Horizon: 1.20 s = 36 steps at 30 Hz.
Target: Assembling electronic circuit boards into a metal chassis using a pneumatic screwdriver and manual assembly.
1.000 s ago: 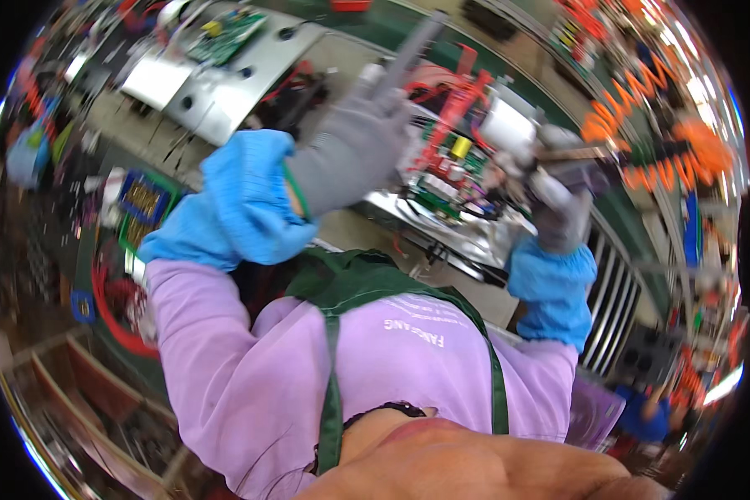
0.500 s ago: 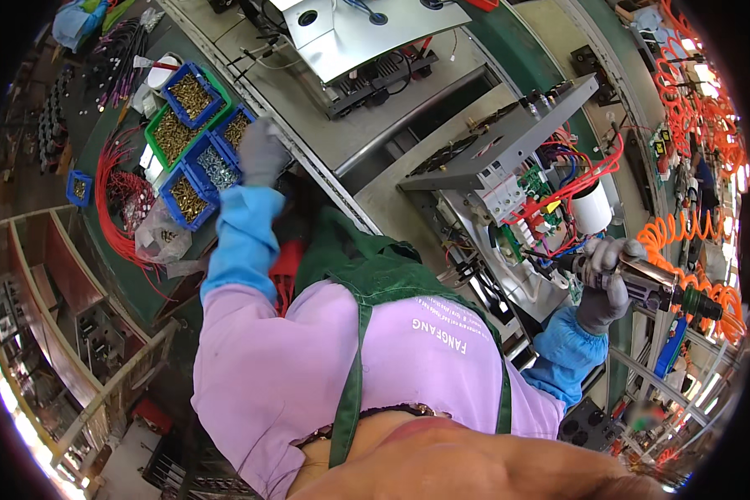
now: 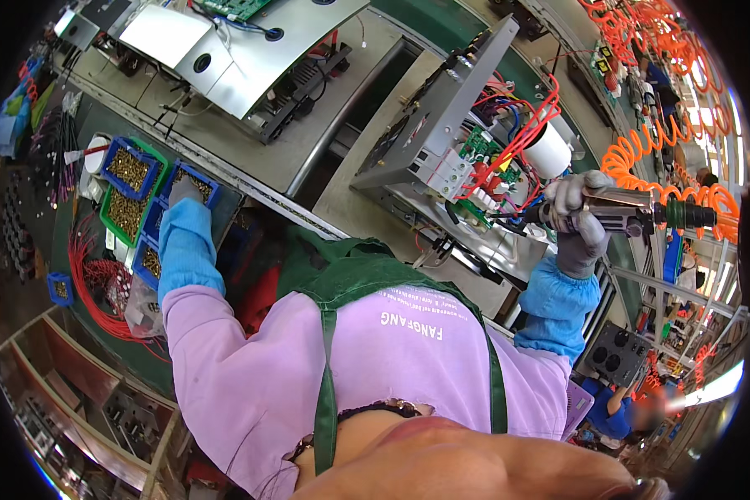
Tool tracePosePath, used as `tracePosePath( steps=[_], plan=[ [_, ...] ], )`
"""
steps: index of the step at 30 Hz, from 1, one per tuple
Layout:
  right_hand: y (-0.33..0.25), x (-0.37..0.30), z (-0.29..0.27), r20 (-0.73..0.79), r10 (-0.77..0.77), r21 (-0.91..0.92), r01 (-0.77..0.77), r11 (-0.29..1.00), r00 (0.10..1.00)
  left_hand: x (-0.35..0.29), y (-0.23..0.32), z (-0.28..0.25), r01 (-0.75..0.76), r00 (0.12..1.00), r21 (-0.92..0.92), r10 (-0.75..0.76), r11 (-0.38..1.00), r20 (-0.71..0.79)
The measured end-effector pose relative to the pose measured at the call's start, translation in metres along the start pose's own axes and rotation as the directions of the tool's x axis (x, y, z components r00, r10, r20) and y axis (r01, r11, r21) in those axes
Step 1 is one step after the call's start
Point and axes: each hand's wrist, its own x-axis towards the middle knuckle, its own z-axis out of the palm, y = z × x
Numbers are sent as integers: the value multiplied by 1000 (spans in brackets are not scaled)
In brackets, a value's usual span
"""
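Note:
My gloved left hand (image 3: 187,192) reaches into a blue bin (image 3: 212,202) of small brass-coloured screws. Its fingers are hidden among the screws and behind the glove's back. My right hand (image 3: 581,218), in a grey glove, is wrapped round a pneumatic screwdriver (image 3: 629,210) held level, its tip end pointing left. That tip is close to an open metal chassis (image 3: 425,133) with circuit boards, red wires (image 3: 517,133) and a white cylinder (image 3: 548,152). Whether the tip touches anything there, I cannot tell.
Beside the left hand stand a green tray (image 3: 108,218) and more blue bins holding screws. Red wire bundles (image 3: 87,275) lie near them. A silver panel unit (image 3: 250,62) sits on the bench ahead. Coiled orange air hoses (image 3: 642,158) hang at the right.
My left hand has gone from above the bins' right edge into a screw bin. The view has shifted, so the chassis and bench appear farther left. My right hand still grips the screwdriver.

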Motion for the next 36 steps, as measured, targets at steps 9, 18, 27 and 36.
tracePosePath(
  steps=[9, 18, 27, 36],
  plan=[
    [-4, -3, 5, -42, 62, 89, -58, 994, 997, -6, -17, -7, 37, 995, -101, -46, 994, -89],
    [-1, -1, -7, 63, -1, 117, -7, 993, 998, 0, -53, 16, 206, 933, -834, -360, 512, 10],
    [-48, 31, 12, 160, -191, 322, 132, 937, 968, -233, 100, -115, -240, 662, -864, 576, -444, -480],
    [-80, 55, 35, 463, -472, 575, 151, 804, 750, -334, 199, -145, 280, 486, -813, 806, -510, -338]
  ],
)
